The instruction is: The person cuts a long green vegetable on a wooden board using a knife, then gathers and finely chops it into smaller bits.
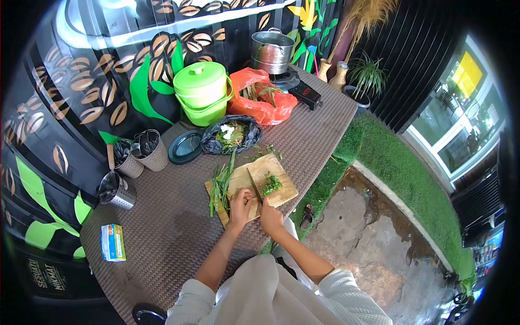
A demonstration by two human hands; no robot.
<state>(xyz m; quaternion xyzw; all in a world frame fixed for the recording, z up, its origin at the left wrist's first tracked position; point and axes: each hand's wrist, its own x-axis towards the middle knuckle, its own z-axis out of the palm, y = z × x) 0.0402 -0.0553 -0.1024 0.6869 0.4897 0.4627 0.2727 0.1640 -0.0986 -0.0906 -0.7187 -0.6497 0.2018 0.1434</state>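
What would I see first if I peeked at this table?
Probably the bright green bucket at the back of the table, beside an orange bag. Nearer, the right hand holds a knife on a wooden board, and the left hand rests beside long green leaves.

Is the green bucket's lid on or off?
On. The green bucket stands upright on the table, and its lid sits flat over the rim, knob up.

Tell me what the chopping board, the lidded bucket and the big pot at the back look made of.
Chopping board: pale wood, matte, by its tan colour. Lidded bucket: glossy bright green plastic, probably, with a moulded knob on the lid. Pot: polished metal, likely steel, with mirror-like reflections.
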